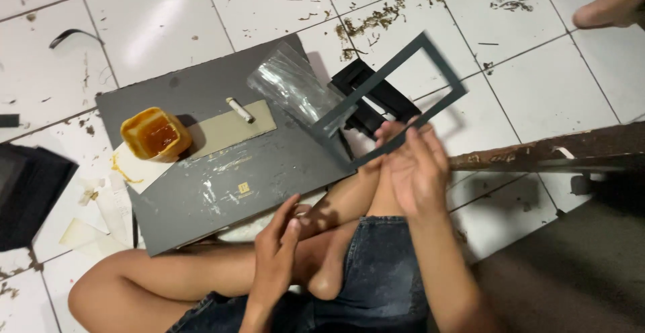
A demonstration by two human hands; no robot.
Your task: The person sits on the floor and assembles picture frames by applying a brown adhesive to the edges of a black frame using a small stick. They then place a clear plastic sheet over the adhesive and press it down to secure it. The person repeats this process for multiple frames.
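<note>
The right hand (413, 165) pinches the grey frame (396, 98) at its six o'clock edge; steady it flat. The left hand (275, 252), fingers loosely together, holds nothing.

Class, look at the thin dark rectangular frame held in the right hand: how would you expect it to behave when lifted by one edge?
The frame looks light: the right hand holds it up by one edge. Its narrow, flat strips probably flex or twist easily. It shouldn't roll.

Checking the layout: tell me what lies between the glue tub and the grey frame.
In the head view, between the glue tub and the grey frame lie a tan strip, a small white stick and a clear plastic bag.
</note>
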